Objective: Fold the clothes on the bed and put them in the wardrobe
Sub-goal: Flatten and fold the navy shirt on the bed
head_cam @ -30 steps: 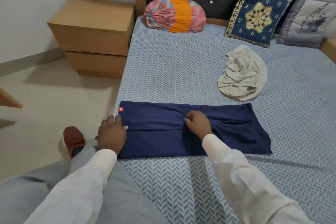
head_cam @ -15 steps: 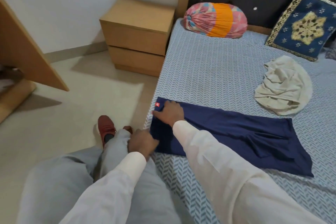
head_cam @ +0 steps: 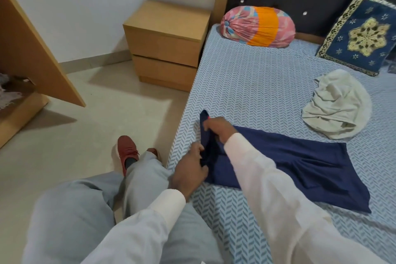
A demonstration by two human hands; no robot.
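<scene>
Navy garment (head_cam: 300, 167) flat on bed (head_cam: 246, 83); left hand (head_cam: 189, 169) and right hand (head_cam: 218, 128) both pinch its raised left end.

**Head camera, tilted down**

The wide-angle view looks forward and down, close above the left hand (head_cam: 188, 167) and right hand (head_cam: 217, 128) gripping the navy garment (head_cam: 300, 167) at centre. Bed (head_cam: 257, 92) spans 1 to 5 o'clock, nightstand (head_cam: 167, 28) at 12.
</scene>
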